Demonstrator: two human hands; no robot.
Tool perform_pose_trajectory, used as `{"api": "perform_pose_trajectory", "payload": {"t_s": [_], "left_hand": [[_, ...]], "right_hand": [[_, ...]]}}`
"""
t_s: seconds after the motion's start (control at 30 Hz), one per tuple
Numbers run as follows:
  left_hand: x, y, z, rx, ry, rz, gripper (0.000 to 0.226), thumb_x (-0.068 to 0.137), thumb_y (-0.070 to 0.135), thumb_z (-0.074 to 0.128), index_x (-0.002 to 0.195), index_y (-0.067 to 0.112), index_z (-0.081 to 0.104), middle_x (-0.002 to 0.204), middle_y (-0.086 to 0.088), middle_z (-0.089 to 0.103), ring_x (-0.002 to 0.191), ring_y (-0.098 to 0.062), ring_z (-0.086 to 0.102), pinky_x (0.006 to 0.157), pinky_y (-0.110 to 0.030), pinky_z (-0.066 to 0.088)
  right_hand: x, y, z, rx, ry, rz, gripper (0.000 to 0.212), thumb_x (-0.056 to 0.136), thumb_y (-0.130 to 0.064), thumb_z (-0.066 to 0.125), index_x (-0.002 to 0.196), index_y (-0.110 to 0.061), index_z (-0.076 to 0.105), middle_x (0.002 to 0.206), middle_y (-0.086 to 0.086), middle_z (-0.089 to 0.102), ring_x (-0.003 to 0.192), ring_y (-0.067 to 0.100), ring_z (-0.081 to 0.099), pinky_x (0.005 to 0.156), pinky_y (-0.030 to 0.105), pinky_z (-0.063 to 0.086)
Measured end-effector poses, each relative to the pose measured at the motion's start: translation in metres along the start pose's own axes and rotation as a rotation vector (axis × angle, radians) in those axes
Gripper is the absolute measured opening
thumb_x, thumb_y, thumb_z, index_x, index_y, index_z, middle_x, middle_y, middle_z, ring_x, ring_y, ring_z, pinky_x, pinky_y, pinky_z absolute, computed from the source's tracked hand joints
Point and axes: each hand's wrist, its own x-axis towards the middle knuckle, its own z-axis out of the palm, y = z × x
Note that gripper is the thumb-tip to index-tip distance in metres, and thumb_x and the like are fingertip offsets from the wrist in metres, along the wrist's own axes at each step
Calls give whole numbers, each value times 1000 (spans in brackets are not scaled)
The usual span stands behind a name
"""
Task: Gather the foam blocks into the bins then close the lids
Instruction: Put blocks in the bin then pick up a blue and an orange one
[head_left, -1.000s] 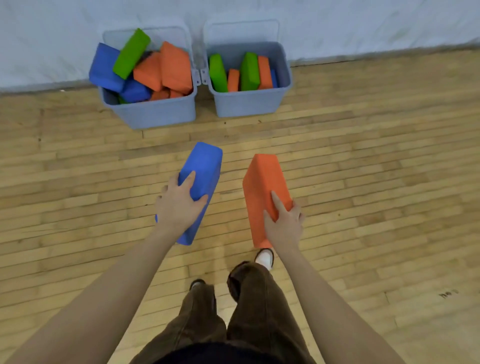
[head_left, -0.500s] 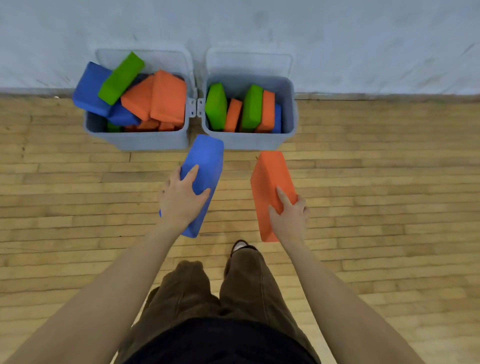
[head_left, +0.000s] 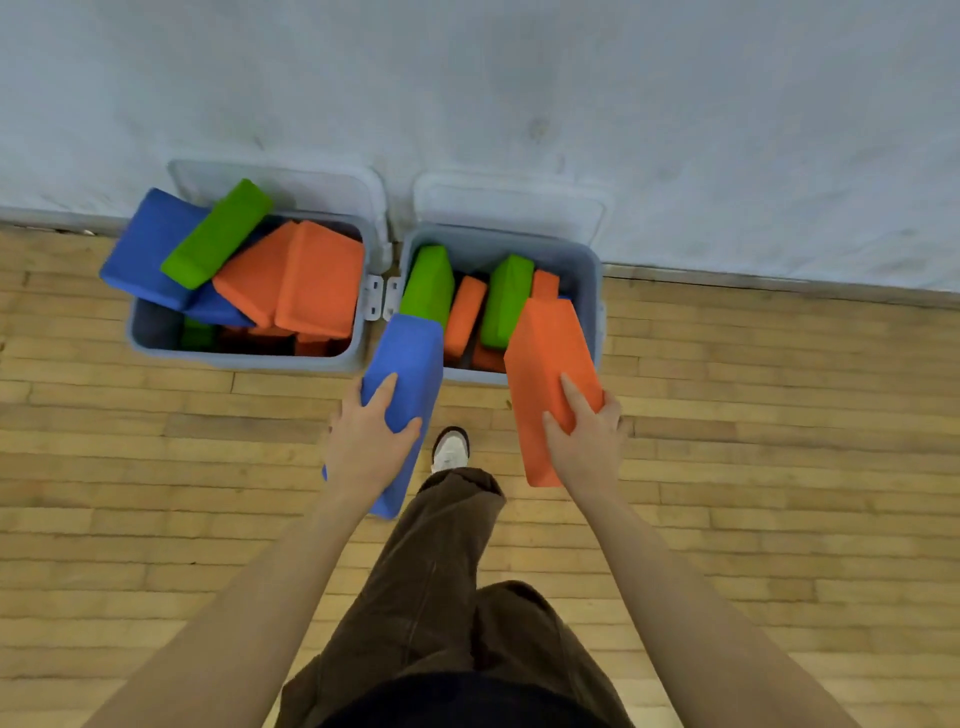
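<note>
Fingers of the left hand (head_left: 369, 447) curl round the near end of a blue foam block (head_left: 402, 384), thumb on its right edge; fingers of the right hand (head_left: 587, 441) pinch an orange foam block (head_left: 545, 364) the same way, index finger lying along its top face. Both blocks are smooth, matte rectangular slabs with softly rounded edges. Each has its long axis running away from the person, far end tipped toward the wall. The blue block's far end reaches the front left corner of the right bin (head_left: 592, 270); the orange block's far end hangs over that bin's right side. The left bin (head_left: 244, 358) sits just beside it, heaped with blocks, both lids up against the wall.
</note>
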Motion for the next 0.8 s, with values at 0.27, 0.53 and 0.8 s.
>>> {"api": "perform_pose_trajectory", "payload": {"t_s": [0.27,0.53,0.8], "left_hand": [[140,82,19,73,-55,26,63,89,43,56,145,32,29,153,-10,18,134,-35,29,99,-48,39],[254,120,79,86,28,-20,64,90,42,56,146,28,28,153,-15,17,132,-37,28,102,-50,31],[289,126,96,137,72,-90,51,95,30,49,142,15,37,148,-16,30,133,-36,30,105,-48,26]], "right_hand": [[143,-35,5,-16,9,70,53,90,-43,52,141,-45,35,148,13,23,129,37,26,103,55,34],[274,-39,52,-17,-4,-25,54,92,-41,53,143,-39,35,152,12,15,133,37,21,107,53,28],[329,-43,79,-70,-203,-214,47,98,-33,41,144,-34,34,149,9,28,131,33,30,98,50,40]]}}
